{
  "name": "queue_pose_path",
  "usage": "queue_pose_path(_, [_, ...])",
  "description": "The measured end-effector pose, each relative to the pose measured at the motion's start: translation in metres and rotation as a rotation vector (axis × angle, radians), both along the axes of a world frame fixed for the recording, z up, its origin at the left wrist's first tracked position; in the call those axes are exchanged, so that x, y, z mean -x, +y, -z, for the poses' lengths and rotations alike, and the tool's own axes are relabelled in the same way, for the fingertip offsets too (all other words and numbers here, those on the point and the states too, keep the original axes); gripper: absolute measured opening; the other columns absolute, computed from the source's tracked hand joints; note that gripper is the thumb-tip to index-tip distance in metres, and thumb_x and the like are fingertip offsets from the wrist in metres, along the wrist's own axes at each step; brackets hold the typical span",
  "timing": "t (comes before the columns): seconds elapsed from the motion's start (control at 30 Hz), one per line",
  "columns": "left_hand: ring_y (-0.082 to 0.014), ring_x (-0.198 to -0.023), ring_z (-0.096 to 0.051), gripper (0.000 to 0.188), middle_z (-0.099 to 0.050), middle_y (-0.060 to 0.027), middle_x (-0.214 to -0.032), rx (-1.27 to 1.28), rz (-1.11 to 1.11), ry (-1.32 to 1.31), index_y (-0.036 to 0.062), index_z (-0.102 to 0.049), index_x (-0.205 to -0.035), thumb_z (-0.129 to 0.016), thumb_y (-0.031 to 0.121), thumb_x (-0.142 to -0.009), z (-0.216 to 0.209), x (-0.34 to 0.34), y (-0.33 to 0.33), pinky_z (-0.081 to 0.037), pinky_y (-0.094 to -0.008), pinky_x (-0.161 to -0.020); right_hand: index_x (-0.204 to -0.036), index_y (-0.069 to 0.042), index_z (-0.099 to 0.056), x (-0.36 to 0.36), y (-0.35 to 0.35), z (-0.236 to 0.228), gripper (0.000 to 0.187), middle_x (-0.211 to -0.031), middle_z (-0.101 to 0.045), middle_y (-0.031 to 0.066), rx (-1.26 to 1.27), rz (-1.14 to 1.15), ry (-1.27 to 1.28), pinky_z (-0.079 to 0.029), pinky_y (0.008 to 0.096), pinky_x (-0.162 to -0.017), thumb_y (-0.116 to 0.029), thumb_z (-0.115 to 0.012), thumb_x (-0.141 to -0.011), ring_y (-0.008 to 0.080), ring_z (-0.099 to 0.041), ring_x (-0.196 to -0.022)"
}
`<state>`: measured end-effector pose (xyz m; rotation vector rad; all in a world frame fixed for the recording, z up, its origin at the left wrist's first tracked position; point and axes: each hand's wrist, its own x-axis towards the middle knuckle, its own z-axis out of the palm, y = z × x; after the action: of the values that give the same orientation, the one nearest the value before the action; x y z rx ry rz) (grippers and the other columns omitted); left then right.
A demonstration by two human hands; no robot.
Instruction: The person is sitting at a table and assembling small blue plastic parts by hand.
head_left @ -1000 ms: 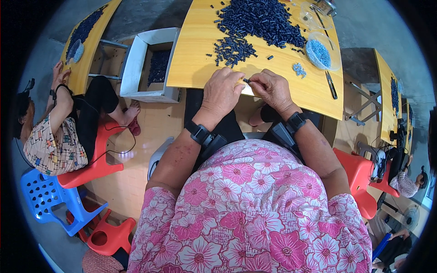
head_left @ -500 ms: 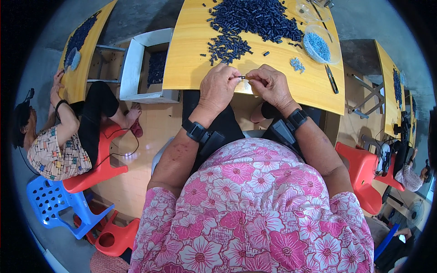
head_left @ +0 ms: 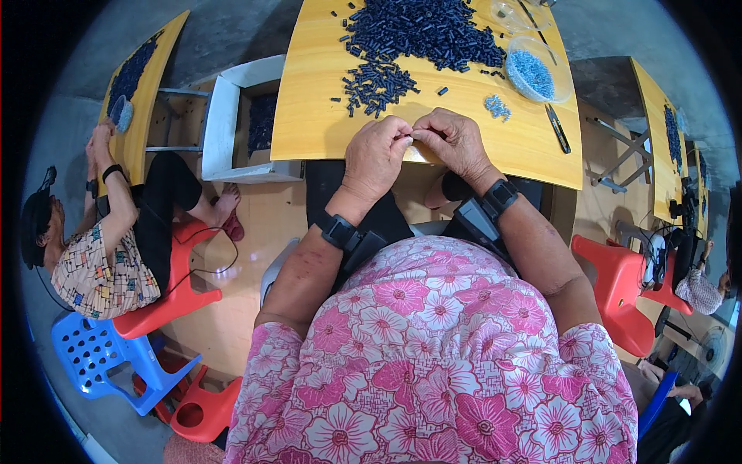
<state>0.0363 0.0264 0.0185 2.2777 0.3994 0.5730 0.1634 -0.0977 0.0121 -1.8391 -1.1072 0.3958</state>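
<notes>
My left hand [head_left: 376,157] and my right hand [head_left: 454,144] meet fingertip to fingertip over the near edge of the yellow table [head_left: 309,116]. Each pinches with thumb and forefinger. A small black tube piece sits in the left pinch, mostly covered by the fingers; what the right fingertips grip is too small to make out. Beyond the hands lies a small cluster of black tube pieces [head_left: 379,87], spilling from a big heap of black tube pieces [head_left: 425,35]. Right of them is a little pile of pale blue bits [head_left: 497,107].
A clear bowl of light blue bits [head_left: 532,71] stands at the right, with black-handled snips [head_left: 557,127] near it. A clear lid or dish [head_left: 514,15] lies at the back. Left of the table is a white box [head_left: 220,116]. Another person [head_left: 108,255] works at the left table.
My fingertips have closed together, covering the small black piece that showed between them. The whole view has shifted slightly. The person at the left has moved their hands.
</notes>
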Motion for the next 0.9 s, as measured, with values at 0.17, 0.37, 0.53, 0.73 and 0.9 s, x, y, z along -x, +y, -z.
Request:
queue_pose_path(0.17, [-0.0284, -0.077, -0.059, 0.009, -0.063, -0.0089, -0.079, 0.085, -0.042, -0.027, 0.0078, -0.062, -0.089, -0.063, 0.011, -0.08, 0.0012, -0.0006, -0.0038, -0.048, -0.039, -0.068, -0.086, -0.01, -0.07, 0.0003, -0.0009, -0.0002, 0.014, -0.081, -0.065, 0.0076, 0.015, -0.001, 0.001, -0.049, 0.033, -0.067, -0.022, -0.068, -0.081, 0.0256, -0.063, -0.073])
queue_pose_path(0.37, [-0.0225, -0.07, -0.06, 0.011, -0.064, -0.0068, -0.078, 0.17, -0.054, -0.088, 0.0077, -0.063, -0.088, -0.067, 0.009, -0.078, 0.0032, -0.0009, -0.0042, -0.049, -0.034, -0.064, -0.086, -0.011, -0.07, -0.0002, -0.0035, -0.0006, 0.011, -0.08, -0.063, 0.0073, 0.013, -0.019, -0.036, -0.049, 0.033, -0.068, -0.019, -0.067, -0.08, 0.0256, -0.063, -0.075])
queue_pose_path(0.53, [-0.0124, -0.065, -0.059, 0.014, -0.064, -0.0054, -0.08, 0.18, -0.044, -0.048, 0.0032, -0.063, -0.091, -0.068, 0.002, -0.077, 0.0026, -0.0007, -0.0035, -0.05, -0.0254, -0.062, -0.085, -0.011, -0.07, -0.0005, -0.004, 0.0013, 0.01, -0.079, -0.063, 0.0066, 0.0, -0.02, -0.044, -0.049, 0.0328, -0.066, -0.017, -0.068, -0.078, 0.0251, -0.063, -0.073])
queue_pose_path(0.73, [-0.0089, -0.065, -0.055, 0.017, -0.062, -0.002, -0.078, 0.273, -0.022, -0.056, 0.0025, -0.064, -0.093, -0.068, 0.001, -0.077, -0.001, 0.0013, -0.0022, -0.049, -0.0231, -0.064, -0.085, -0.011, -0.071, -0.0019, -0.0031, -0.0015, 0.01, -0.079, -0.065, 0.0059, -0.083, -0.054, -0.039, -0.05, 0.0308, -0.066, -0.014, -0.069, -0.076, 0.023, -0.063, -0.072])
queue_pose_path(0.9, [-0.0074, -0.066, -0.055, 0.02, -0.061, -0.0011, -0.078, 0.311, -0.014, -0.054, 0.0023, -0.064, -0.096, -0.068, 0.0, -0.077, -0.0014, 0.0016, -0.0019, -0.048, -0.022, -0.064, -0.088, -0.007, -0.071, -0.0026, -0.0042, -0.0041, 0.011, -0.08, -0.065, 0.0058, -0.08, -0.077, 0.013, -0.049, 0.0277, -0.069, -0.009, -0.069, -0.078, 0.0184, -0.062, -0.074])
